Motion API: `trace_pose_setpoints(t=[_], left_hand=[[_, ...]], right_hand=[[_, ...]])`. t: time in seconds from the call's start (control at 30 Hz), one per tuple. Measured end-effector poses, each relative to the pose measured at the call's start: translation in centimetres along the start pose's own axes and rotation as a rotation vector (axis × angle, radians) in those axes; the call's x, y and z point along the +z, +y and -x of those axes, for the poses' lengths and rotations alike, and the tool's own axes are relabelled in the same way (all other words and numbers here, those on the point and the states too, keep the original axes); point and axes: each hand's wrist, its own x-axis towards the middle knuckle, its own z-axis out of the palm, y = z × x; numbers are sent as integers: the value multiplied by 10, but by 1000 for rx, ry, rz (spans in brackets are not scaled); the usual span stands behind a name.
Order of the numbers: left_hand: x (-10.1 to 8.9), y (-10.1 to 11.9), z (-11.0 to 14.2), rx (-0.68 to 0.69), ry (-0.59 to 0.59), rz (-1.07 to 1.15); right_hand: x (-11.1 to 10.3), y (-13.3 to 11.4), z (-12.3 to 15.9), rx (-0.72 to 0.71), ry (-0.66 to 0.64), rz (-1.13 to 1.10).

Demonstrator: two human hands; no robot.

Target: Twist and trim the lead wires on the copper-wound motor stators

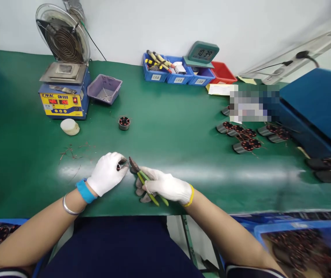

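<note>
My left hand (106,173), in a white glove, is closed around a small motor stator (119,166), mostly hidden by the fingers. Green-handled cutting pliers (146,181) are gripped in my gloved right hand (165,187), their dark jaws pointing up and left, close beside the stator. Another stator (124,123) with copper windings stands on the green table (165,116) beyond my left hand. Cut bits of copper wire (72,152) lie scattered to the left of that hand.
A solder pot (63,92) with a fan stands at the back left, beside a purple tray (104,89) and a white round block (69,126). Blue tool bins (155,75) and a clock (203,52) line the wall. Several stators (243,147) sit at right near a blue crate (316,108).
</note>
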Motion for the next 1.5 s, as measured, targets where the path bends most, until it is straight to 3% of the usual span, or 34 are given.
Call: trace_pose_setpoints(t=[0.37, 0.63, 0.7, 0.8, 0.87, 0.97, 1.1, 1.2, 1.37, 1.43, 1.5], left_hand=[[-1, 1, -1, -19, -10, -17], [-14, 1, 18, -28, 51, -14], [-21, 4, 20, -81, 42, -113], [-37, 10, 19, -281, 35, -346], [-51, 12, 19, -349, 124, -419], [-65, 10, 20, -134, 217, -292], [-57, 5, 23, 266, -85, -211], [-45, 1, 21, 365, -272, -267], [-45, -10, 14, 301, -307, -237], [-47, -15, 12, 263, -295, -209], [-46, -18, 10, 208, -269, -186]], right_hand=[[-8, -8, -2, 7, -25, 190], [-23, 9, 5, -99, 6, -123], [-28, 15, 7, -125, 6, -223], [-33, 25, 7, -137, 5, -299], [-35, 29, 7, -147, -8, -329], [-38, 32, 6, -157, -33, -352], [-37, 29, 9, -169, -31, -302], [-31, 23, 17, -203, 137, 135], [-23, 19, 32, -202, 692, 1116], [-20, 18, 30, -216, 775, 1444], [-15, 15, 22, -326, 765, 1635]])
